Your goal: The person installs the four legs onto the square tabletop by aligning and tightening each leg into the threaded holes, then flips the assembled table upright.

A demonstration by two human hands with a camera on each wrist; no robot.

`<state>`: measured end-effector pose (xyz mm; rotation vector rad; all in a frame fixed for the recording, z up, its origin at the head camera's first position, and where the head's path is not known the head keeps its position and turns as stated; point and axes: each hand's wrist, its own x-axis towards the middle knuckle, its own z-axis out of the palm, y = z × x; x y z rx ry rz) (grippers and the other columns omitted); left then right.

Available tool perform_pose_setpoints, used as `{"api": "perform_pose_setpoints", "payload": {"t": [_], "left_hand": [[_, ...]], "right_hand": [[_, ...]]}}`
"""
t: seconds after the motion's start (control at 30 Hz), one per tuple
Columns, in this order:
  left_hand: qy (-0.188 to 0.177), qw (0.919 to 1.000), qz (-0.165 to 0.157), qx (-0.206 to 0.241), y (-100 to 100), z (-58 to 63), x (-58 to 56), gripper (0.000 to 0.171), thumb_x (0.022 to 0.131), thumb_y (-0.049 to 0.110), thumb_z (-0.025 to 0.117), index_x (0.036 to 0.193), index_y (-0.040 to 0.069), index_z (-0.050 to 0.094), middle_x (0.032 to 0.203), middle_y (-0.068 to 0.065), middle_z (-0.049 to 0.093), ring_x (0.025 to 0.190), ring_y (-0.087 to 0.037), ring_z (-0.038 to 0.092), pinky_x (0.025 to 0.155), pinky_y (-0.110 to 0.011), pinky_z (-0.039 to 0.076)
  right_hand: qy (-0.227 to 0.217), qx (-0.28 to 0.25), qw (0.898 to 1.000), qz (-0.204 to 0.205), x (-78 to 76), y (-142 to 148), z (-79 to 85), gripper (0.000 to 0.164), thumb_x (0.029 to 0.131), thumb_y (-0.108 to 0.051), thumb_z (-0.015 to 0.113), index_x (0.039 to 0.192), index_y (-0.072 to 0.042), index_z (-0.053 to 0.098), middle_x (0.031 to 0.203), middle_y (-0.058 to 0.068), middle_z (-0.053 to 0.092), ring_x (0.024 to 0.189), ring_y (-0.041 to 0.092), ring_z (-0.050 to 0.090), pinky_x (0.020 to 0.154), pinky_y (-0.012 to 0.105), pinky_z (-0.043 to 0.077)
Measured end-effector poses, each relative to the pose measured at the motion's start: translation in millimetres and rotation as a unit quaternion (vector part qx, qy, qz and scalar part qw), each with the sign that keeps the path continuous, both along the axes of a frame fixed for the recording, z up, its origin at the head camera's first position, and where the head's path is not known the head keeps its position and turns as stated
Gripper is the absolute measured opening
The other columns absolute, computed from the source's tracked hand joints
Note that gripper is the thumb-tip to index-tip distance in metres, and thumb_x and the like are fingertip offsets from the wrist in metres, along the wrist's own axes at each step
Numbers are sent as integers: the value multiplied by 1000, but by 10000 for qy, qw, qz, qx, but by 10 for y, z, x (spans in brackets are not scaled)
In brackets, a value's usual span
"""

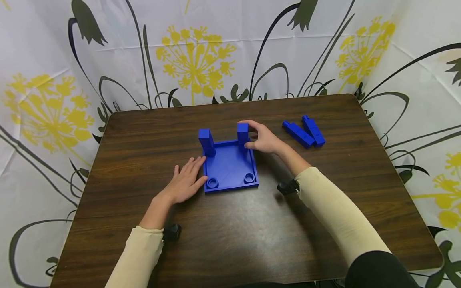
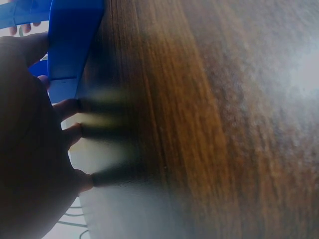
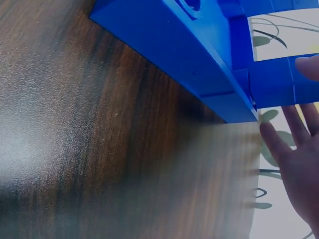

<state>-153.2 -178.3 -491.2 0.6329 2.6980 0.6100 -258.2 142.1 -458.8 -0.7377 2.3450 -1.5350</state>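
Observation:
A square blue tabletop-like plate [image 1: 230, 166] with a raised rim lies on the table, with round sockets at its two near corners. Two blue square legs stand upright at the far corners: the left leg [image 1: 206, 142] and the right leg [image 1: 243, 134]. My right hand [image 1: 264, 138] pinches the right leg between thumb and fingers. In the right wrist view this leg [image 3: 274, 82] meets the plate's corner. Against the plate's left side rests my left hand [image 1: 183, 182], fingers spread and mostly straight. The left wrist view shows its fingertips near the table surface.
Two loose blue legs with threaded ends, a left one [image 1: 298, 134] and a right one [image 1: 313, 131], lie side by side at the back right of the brown wooden table [image 1: 144, 132]. A flower-patterned curtain [image 1: 223, 52] hangs behind and around the table.

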Motion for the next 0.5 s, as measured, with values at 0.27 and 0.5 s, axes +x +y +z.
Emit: {"api": "perform_pose_setpoints", "payload": {"t": [0.27,0.5], "left_hand": [[28,10000,5,-5,-9,-22,-6,68,104,50,36,160,23,8,163,-11,13,149,-32,3,108,-70,-2],[-11,10000,-11,-60,-1,-10,-6,69,104,51,36,160,23,7,163,-11,12,150,-31,2,108,-69,-3]], "right_hand": [[-468,-660,9957,443,-21,33,-18,70,81,16,57,147,-3,40,140,18,53,132,29,47,110,45,34],[-470,-592,9958,522,-16,55,3,60,85,15,60,142,5,44,138,24,53,129,32,50,106,44,39]]}}
